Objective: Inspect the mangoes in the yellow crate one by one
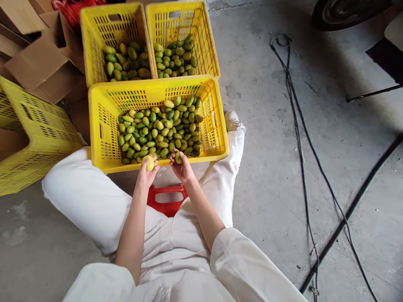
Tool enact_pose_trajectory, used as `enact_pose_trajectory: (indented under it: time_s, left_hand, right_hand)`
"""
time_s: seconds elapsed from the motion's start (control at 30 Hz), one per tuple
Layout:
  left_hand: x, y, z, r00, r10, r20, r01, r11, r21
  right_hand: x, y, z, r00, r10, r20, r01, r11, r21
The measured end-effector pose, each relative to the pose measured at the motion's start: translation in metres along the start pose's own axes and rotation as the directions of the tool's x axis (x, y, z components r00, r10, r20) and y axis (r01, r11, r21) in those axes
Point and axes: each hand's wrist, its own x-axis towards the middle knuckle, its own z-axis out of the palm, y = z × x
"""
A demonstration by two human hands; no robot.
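My left hand [145, 175] is closed around a smooth, pale yellow-green oval fruit [150, 162]. Just to its right, my right hand [184, 170] grips a smaller green fruit [179, 157] with the fingertips. Both hands are at the near rim of a yellow plastic crate [157, 88], which stands between my legs. Inside it lies a heap of similar oval fruits [160, 125], green to yellow, with a few brownish ones at the right.
Behind stand two more yellow crates, a left one [91, 50] and a right one [212, 46], with fruit inside. Cardboard boxes [37, 63] and another yellow crate [47, 121] are at left. A red plastic stool [166, 208] is beneath me. Black cables [315, 161] cross the concrete floor near a wheel [340, 14].
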Motion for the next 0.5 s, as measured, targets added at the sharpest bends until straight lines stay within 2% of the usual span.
enact_pose_trajectory:
  time_s: [0.17,0.33,0.5]
  left_hand:
    - [-0.0039,0.0042,0.0044,0.996,0.008,-0.084,-0.009,1.0,-0.004]
    - [-0.0055,0.0066,0.0084,0.998,0.049,-0.047,-0.051,0.997,-0.049]
    - [-0.0053,0.0098,0.0071,0.997,0.028,-0.074,-0.038,0.988,-0.147]
  right_hand:
    - [-0.0004,0.0016,-0.0012,0.999,-0.045,-0.013,0.045,0.999,0.006]
    - [-0.002,0.0014,0.0003,0.999,-0.036,-0.026,0.037,0.999,0.019]
    - [-0.0057,-0.0029,0.0011,1.0,0.01,0.011,-0.011,0.995,0.1]
